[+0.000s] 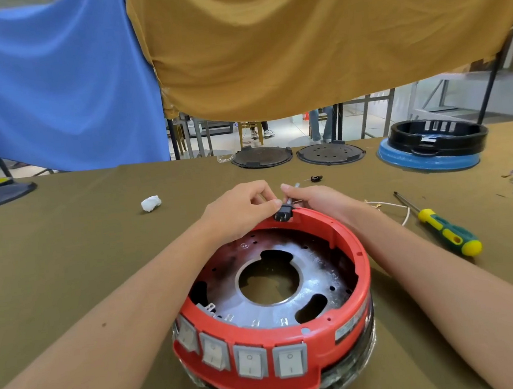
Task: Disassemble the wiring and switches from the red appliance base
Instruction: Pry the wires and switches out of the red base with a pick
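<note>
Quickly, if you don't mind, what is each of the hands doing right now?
Left hand: pinches the black connector at the red base's far rim.
Right hand: grips the connector's wire end.

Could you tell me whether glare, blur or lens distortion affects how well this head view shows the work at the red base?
Head view: wide-angle bowing curves the table edge and stretches the forearms; soft, even light, faint shadows; glare whitens the metal plate inside the red base; left hand, right hand and black connector are reasonably sharp; the background is softer.
</note>
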`<action>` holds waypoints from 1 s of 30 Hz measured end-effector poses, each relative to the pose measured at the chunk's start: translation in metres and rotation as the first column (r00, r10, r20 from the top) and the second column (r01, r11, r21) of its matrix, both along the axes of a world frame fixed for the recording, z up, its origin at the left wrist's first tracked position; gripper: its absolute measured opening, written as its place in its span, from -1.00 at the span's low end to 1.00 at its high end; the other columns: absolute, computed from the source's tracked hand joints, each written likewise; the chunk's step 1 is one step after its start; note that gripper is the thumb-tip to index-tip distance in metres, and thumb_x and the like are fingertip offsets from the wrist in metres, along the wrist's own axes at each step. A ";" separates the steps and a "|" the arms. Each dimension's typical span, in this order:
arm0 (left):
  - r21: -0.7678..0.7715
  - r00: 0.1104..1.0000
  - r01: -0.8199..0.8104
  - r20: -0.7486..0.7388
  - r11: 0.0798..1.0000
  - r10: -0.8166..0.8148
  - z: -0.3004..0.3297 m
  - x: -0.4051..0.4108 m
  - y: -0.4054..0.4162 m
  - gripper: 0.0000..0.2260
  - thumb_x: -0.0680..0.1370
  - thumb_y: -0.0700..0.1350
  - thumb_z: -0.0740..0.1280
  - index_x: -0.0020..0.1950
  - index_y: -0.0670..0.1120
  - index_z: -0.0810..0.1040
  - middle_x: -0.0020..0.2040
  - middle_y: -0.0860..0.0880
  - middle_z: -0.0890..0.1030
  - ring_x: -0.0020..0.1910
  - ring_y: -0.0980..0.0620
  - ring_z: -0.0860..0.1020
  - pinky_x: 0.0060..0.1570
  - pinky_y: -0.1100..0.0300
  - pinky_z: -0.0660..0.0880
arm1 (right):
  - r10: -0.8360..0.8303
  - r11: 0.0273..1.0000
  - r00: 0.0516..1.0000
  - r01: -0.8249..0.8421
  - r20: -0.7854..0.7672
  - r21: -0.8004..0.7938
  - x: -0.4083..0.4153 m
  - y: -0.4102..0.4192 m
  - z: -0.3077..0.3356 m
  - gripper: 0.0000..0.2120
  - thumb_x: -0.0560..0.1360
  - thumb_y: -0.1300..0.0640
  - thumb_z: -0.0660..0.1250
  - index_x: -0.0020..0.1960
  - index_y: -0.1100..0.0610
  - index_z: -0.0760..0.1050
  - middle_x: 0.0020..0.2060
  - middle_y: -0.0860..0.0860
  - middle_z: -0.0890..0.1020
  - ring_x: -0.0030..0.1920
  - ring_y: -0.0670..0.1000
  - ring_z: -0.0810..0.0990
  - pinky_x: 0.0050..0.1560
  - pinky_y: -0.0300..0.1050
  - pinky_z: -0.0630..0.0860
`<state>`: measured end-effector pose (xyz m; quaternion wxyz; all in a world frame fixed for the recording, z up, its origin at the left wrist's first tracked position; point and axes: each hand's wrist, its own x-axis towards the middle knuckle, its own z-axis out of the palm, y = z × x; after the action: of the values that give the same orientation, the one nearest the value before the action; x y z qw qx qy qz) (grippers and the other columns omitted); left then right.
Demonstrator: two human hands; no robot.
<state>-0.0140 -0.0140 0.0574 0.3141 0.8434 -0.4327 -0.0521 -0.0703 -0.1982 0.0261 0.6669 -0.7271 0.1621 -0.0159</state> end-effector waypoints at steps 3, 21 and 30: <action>0.003 1.000 -0.003 0.004 1.000 0.003 0.000 0.000 0.000 -0.87 0.61 0.09 0.26 -0.06 0.08 0.51 -0.13 0.12 0.58 -0.10 0.07 0.55 0.15 -0.11 0.51 | 0.021 0.995 0.999 -0.018 -0.036 0.097 0.001 0.002 -0.003 -0.58 0.59 -0.09 0.33 0.21 0.26 0.58 -0.07 0.16 0.65 -0.17 0.08 0.65 -0.29 -0.17 0.62; 0.010 0.999 -0.041 0.013 0.999 0.041 -0.002 0.000 0.000 -0.84 0.60 0.13 0.26 -0.03 0.08 0.53 -0.10 0.13 0.61 -0.05 0.07 0.58 0.16 -0.08 0.49 | 0.037 0.966 0.999 -0.027 -0.036 0.258 -0.002 0.001 -0.003 -0.74 0.57 -0.01 0.38 0.00 0.21 0.60 -0.27 0.10 0.64 -0.37 0.04 0.61 -0.30 -0.18 0.62; 0.011 0.999 -0.039 0.014 0.999 0.038 -0.002 0.001 0.000 -0.87 0.60 0.12 0.26 -0.03 0.12 0.53 -0.11 0.17 0.60 -0.05 0.10 0.58 0.16 -0.07 0.50 | 0.011 0.976 0.998 0.002 -0.060 0.218 0.001 0.000 0.000 -0.82 0.60 0.07 0.32 0.01 0.20 0.53 -0.33 0.06 0.50 -0.40 0.00 0.46 -0.36 -0.22 0.52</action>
<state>-0.0128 -0.0139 0.0550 0.3070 0.8538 -0.4183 -0.0427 -0.0692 -0.1979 0.0260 0.7375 -0.6500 0.1813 0.0256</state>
